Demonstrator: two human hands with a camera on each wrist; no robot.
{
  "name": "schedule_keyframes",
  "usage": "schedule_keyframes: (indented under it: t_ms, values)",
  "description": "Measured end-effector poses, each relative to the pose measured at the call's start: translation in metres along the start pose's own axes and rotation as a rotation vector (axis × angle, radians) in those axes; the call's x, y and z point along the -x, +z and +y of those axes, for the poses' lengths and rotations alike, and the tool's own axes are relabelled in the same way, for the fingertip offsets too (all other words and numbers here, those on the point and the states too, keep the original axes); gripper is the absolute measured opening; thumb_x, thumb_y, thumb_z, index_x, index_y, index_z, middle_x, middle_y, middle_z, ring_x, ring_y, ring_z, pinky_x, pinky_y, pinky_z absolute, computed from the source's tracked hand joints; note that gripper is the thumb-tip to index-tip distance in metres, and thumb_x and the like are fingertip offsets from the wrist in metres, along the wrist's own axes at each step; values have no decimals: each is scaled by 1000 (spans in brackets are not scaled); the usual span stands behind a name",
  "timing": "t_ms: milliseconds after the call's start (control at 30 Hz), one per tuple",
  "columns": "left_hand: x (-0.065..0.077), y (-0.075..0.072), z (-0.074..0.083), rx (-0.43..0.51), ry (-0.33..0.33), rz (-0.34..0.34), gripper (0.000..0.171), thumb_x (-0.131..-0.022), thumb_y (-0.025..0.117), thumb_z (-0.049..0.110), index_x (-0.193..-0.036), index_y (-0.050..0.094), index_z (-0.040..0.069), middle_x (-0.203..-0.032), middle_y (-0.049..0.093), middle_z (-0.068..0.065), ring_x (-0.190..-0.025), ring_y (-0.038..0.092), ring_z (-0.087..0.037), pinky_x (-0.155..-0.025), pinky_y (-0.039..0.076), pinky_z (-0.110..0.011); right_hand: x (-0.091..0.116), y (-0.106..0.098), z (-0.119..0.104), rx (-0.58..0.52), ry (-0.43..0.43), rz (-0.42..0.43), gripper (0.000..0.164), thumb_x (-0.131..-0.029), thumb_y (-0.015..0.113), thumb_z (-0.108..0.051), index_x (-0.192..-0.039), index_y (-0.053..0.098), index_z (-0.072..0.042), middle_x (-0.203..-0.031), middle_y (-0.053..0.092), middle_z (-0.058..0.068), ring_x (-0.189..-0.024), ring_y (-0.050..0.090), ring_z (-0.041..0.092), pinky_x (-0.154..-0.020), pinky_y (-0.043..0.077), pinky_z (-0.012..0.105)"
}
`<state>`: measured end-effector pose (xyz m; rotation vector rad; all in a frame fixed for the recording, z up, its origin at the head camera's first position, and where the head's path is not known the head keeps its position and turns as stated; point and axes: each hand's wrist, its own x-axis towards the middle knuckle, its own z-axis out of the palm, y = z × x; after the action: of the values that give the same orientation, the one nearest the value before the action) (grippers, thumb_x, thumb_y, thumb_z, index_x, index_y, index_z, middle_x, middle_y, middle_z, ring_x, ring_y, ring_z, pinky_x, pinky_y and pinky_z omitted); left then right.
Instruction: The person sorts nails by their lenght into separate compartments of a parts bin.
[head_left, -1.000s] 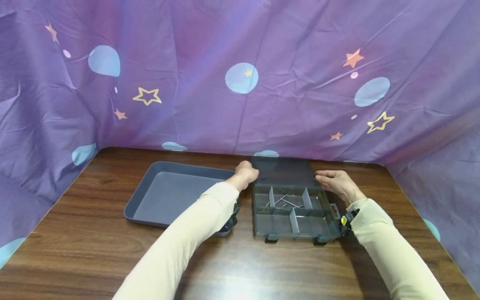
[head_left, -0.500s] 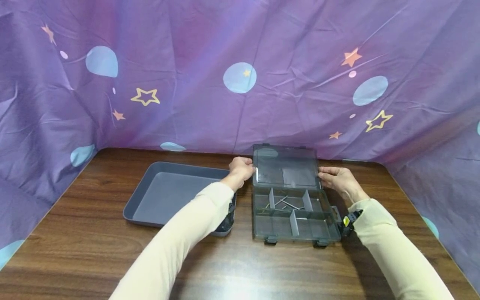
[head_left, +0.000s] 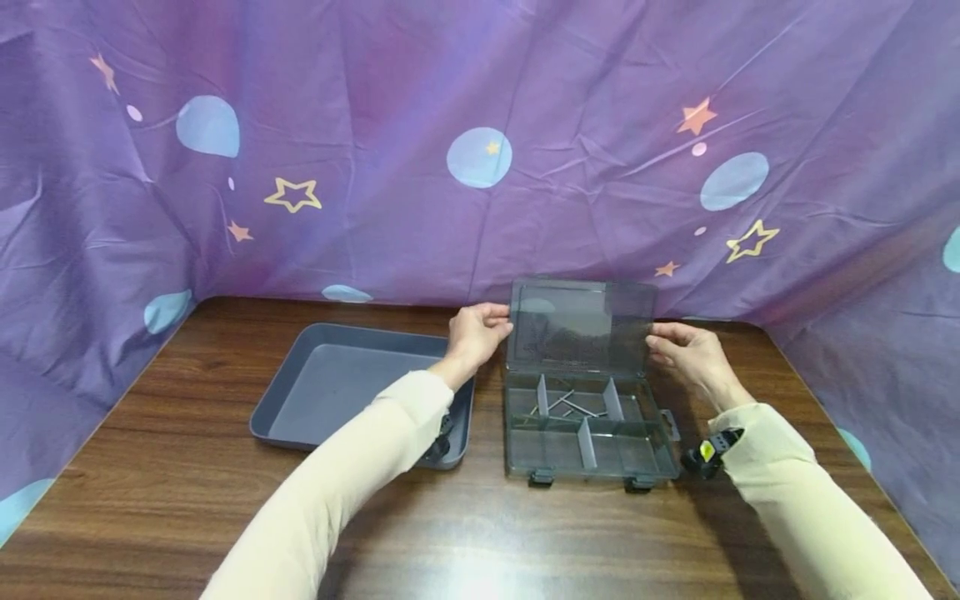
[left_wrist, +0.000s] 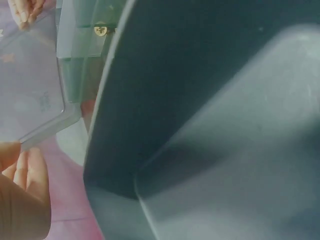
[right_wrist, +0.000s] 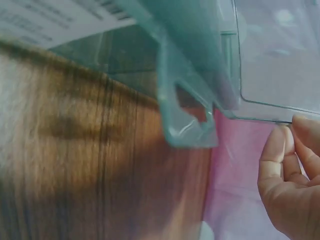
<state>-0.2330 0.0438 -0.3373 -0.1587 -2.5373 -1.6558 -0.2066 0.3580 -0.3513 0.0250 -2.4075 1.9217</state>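
Note:
A smoky, see-through compartment box (head_left: pixel 552 454) lies on the table with its hinged lid (head_left: pixel 562 325) tilted up at the back. My left hand (head_left: pixel 476 336) pinches the lid's left edge between thumb and fingers. At the opposite edge, my right hand (head_left: pixel 696 358) pinches the lid too, seen closer in the right wrist view. Several thin metal screws (head_left: pixel 579 407) lie in the back middle compartment; one cross-slotted brass-coloured screw head (left_wrist: pixel 101 31) shows through the wall in the left wrist view. White dividers (head_left: pixel 587 443) split the inside. Two dark latches (head_left: pixel 542 478) project at the front.
A dark grey rectangular tray (head_left: pixel 330 392) stands left of the box, under the left forearm. A hanging loop (right_wrist: pixel 187 125) sticks out from the box's right side. Behind the wooden table (head_left: pixel 480 533) hangs a purple patterned cloth (head_left: pixel 390 167).
The lid has swung up from lying far back to a steeper tilt, with both hands at its edges. Both hands rose slightly. The box base and tray stayed put.

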Motion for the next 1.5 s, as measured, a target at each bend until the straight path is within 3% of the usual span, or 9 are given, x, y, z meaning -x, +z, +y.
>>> schedule_keyframes:
  t_ms: [167, 267, 367, 633, 767, 933, 1067, 1300, 1500]
  values:
    - [3, -5, 4, -48, 114, 28, 21, -82, 71, 10, -102, 72, 6, -95, 73, -7, -88, 70, -19, -85, 51, -29, 8, 2, -11, 167, -116, 63, 16, -90, 60, -5, -103, 62, 5, -75, 64, -23, -63, 63, -3, -59, 51, 15]
    - [5, -7, 7, -54, 138, 25, 20, -82, 71, 10, -102, 72, 6, -96, 73, -7, -87, 70, -19, -82, 52, -27, 12, 3, -16, 123, -145, 80, 10, -89, 59, -1, -96, 66, -5, -76, 64, -22, -63, 62, -3, -60, 51, 14]
    - [7, -8, 9, -52, 144, 28, 20, -82, 71, 11, -101, 72, 7, -95, 73, -6, -86, 70, -19, -80, 52, -26, 16, 2, -19, 56, -156, 82, 23, -88, 59, 3, -89, 66, -19, -76, 66, -19, -64, 63, -3, -60, 51, 14]
    - [22, -10, 10, 25, 184, 5, 20, -81, 71, 9, -100, 71, 3, -94, 73, -10, -81, 71, -21, -71, 54, -24, 38, -2, -22, -57, -198, 36, 22, -89, 58, 3, -92, 68, -17, -83, 69, -14, -70, 67, 1, -65, 52, 14]
    - [34, -14, 10, 40, 182, -15, 19, -81, 72, 10, -99, 72, 4, -94, 73, -9, -79, 71, -20, -72, 54, -24, 40, -17, 2, -127, -204, -20, 16, -91, 59, -5, -103, 68, -9, -92, 71, -7, -81, 70, 8, -74, 53, 19]
    - [49, -21, 9, 8, 183, -53, 19, -80, 73, 15, -98, 73, 8, -93, 73, -6, -77, 71, -18, -68, 53, -22, 33, -47, 52, -188, -203, -51, 29, -92, 57, -8, -119, 60, 5, -103, 71, 10, -95, 68, 16, -83, 51, 25]
    - [63, -25, 7, -9, 184, -95, 21, -82, 72, 18, -101, 72, 9, -98, 73, -6, -79, 71, -18, -64, 53, -20, 42, -55, 66, -65, -193, -28, 36, -93, 57, -13, -126, 56, 3, -114, 68, 7, -98, 67, 15, -85, 50, 22]
    - [86, -27, 0, 24, 198, -166, 29, -83, 71, 15, -109, 69, 4, -106, 70, -11, -84, 71, -20, -69, 54, -21, 107, -11, -18, 363, -270, -5, 37, -91, 59, -6, -125, 54, 8, -111, 60, -28, -97, 57, -11, -77, 45, 7]
    - [105, -29, -7, 26, 209, -260, 38, -82, 71, 11, -117, 63, -1, -112, 66, -15, -90, 70, -22, -73, 53, -21, 123, -14, -12, 439, -293, -62, 41, -86, 63, 0, -126, 55, 5, -116, 56, -28, -102, 53, -11, -76, 45, 7]
